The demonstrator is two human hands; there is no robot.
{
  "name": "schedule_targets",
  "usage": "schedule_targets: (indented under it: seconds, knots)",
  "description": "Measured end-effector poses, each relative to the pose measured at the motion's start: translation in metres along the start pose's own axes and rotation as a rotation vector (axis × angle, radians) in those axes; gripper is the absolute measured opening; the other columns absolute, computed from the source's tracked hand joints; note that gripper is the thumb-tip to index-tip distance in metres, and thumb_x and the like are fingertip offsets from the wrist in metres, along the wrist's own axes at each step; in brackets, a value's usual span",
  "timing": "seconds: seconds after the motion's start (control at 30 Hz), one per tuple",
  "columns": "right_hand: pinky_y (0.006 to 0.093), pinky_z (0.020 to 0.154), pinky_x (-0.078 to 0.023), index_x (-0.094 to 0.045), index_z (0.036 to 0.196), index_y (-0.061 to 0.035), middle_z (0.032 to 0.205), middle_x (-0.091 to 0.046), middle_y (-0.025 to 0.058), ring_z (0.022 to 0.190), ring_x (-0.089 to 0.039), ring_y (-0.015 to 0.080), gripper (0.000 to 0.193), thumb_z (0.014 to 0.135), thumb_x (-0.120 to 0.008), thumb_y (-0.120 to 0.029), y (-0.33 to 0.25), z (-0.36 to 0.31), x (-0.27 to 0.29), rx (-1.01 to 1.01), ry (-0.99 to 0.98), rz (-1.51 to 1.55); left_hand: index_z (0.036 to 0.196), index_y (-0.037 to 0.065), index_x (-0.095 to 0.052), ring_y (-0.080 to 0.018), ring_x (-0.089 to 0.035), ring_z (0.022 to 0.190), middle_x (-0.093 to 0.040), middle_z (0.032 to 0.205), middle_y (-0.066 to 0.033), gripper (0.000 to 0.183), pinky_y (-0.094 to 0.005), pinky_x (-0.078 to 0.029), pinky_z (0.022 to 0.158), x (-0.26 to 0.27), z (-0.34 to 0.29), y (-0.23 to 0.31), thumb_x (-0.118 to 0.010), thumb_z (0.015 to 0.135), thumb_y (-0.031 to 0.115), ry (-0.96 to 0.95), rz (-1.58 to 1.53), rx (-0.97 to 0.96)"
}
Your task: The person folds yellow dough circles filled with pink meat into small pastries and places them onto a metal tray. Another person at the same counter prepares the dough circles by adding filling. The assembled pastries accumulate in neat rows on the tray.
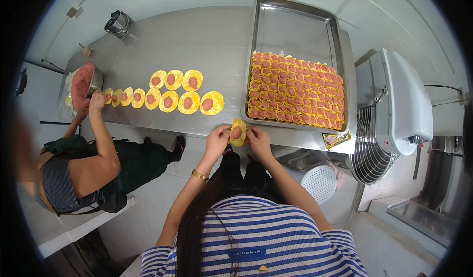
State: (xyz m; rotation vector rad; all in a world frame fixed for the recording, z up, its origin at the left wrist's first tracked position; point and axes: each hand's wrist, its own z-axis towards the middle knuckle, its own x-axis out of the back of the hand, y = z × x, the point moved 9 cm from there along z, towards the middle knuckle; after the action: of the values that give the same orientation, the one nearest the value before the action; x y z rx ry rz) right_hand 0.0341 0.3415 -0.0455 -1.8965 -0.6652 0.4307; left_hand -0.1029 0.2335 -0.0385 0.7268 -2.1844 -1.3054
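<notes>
Between my two hands, just off the front edge of the table, is a round yellow dumpling wrapper [238,132] with a lump of pink meat filling on it. My left hand [218,140] pinches its left side and my right hand [259,142] grips the right side. To the left on the table lie two rows of flat yellow wrappers [188,102], each topped with pink filling. Ahead on the right, a large metal tray [295,26] holds tightly packed rows of open-topped filled dumplings [295,92]; its far part shows bare metal.
At the left, a co-worker's hands [96,102] are at a metal bowl [97,80] of pink meat filling. A metal container [118,25] stands at the back left. On the right are a small yellow packet [337,140], a white mixer [404,99] and a white perforated stool [319,183].
</notes>
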Motion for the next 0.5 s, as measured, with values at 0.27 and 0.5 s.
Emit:
schedule_targets:
  seconds: [0.27, 0.5]
  knots:
    - [0.0307, 0.071, -0.051, -0.062, 0.102, 0.0012, 0.090, -0.066, 0.0133, 0.079, -0.065, 0.0186, 0.025, 0.084, -0.056, -0.016, 0.008, -0.016, 0.042, 0.066, 0.044, -0.029, 0.091, 0.000, -0.065, -0.0145, -0.059, 0.062, -0.063, 0.068, -0.0081, 0.018, -0.0296, -0.049, 0.063, 0.007, 0.005, 0.019, -0.056, 0.081, 0.012, 0.072, 0.403, -0.239]
    - [0.0354, 0.069, -0.044, -0.047, 0.101, -0.0009, 0.094, -0.048, 0.0119, 0.077, -0.052, 0.0249, 0.039, 0.069, -0.070, -0.007, -0.056, -0.135, 0.239, 0.218, 1.120, -0.411, 0.104, 0.004, -0.059, -0.0143, -0.058, 0.082, -0.061, 0.096, -0.0053, 0.023, -0.0299, -0.050, 0.069, 0.003, 0.011, -0.004, -0.052, 0.086, 0.017, -0.119, -0.034, 0.104]
